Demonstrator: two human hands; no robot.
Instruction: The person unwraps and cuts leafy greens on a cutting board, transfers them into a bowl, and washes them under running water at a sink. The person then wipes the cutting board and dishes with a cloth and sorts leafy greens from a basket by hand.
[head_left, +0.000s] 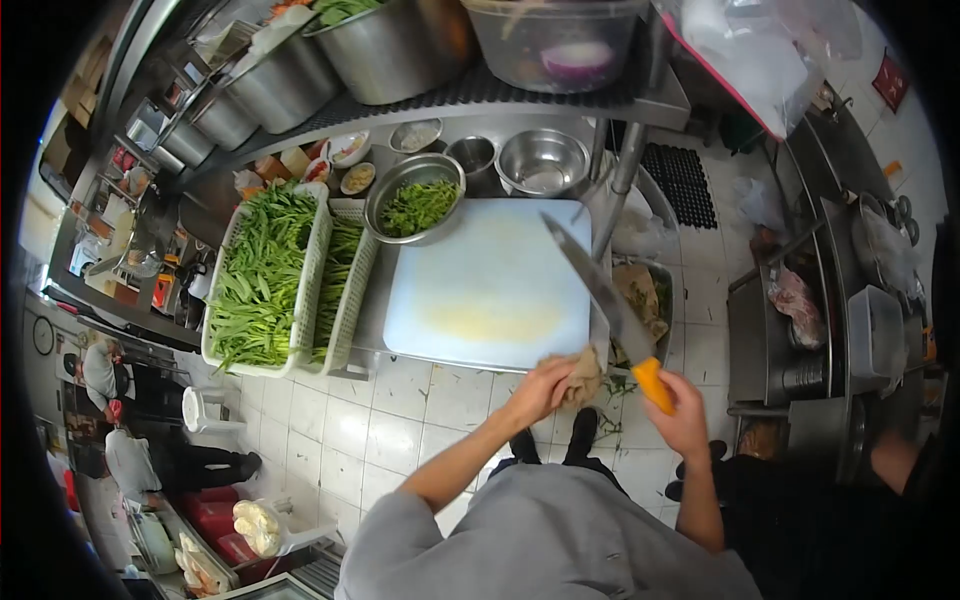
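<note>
A brown cloth (pixel 583 379) is bunched in my left hand (pixel 543 388), whose fingers are closed on it at the front right corner of the white cutting board (pixel 490 270). My right hand (pixel 680 410) grips the orange handle of a large kitchen knife (pixel 605 295). Its long blade points up and away, over the board's right edge. Faint yellow-green stains mark the board's surface. Touching or just behind the board's far left corner is a metal bowl (pixel 414 198) of chopped greens.
White baskets of leafy greens (pixel 265 270) stand left of the board. Overhead, a shelf (pixel 440 108) carries metal pots and a plastic tub (pixel 553 50). A bin with scraps (pixel 640 300) sits at the right. One person is close at right; two people work at far left.
</note>
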